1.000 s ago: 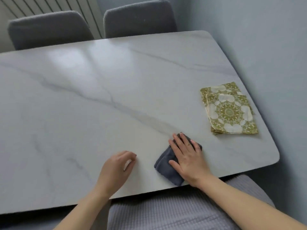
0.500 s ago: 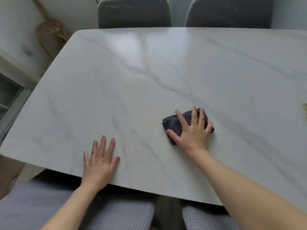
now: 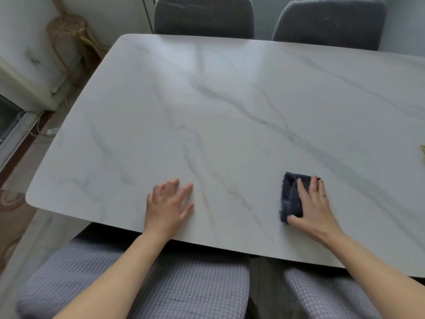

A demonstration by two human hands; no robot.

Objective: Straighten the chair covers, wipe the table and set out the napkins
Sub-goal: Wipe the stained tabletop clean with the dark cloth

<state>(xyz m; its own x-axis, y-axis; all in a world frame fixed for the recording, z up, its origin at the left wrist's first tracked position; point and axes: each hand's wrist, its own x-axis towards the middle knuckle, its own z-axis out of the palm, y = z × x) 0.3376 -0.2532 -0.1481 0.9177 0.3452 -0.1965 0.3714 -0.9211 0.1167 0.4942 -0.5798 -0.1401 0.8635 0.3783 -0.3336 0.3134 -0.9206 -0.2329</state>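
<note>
Fingers (image 3: 303, 187) of the right hand (image 3: 315, 208) lie straight and close together, flat on top of a dark blue cloth (image 3: 290, 199). The thumb sticks out to the side and touches the near corner of the cloth. This hand presses the folded cloth down and does not curl round it. The cloth sits on the table (image 3: 230, 107), close to the near edge and a bit to the right of the middle. The left hand (image 3: 169, 208) lies flat on the bare table top too, with its fingers a little spread and pointing away from the person. It is near the same edge and well apart from the cloth. Both bare arms reach in from the bottom of the picture. The table is white and shiny with thin grey lines running across it. A tiny yellow-green bit of a napkin (image 3: 422, 151) peeks in at the right side, far from the cloth, and too little of it shows to tell more. Two chairs with light grey checked covers (image 3: 184, 284) stand at the near side, under the arms. Two dark grey chairs (image 3: 203, 17) stand at the far side, touching the table edge. A brown woven stand (image 3: 69, 28) is by the wall on the left.
</note>
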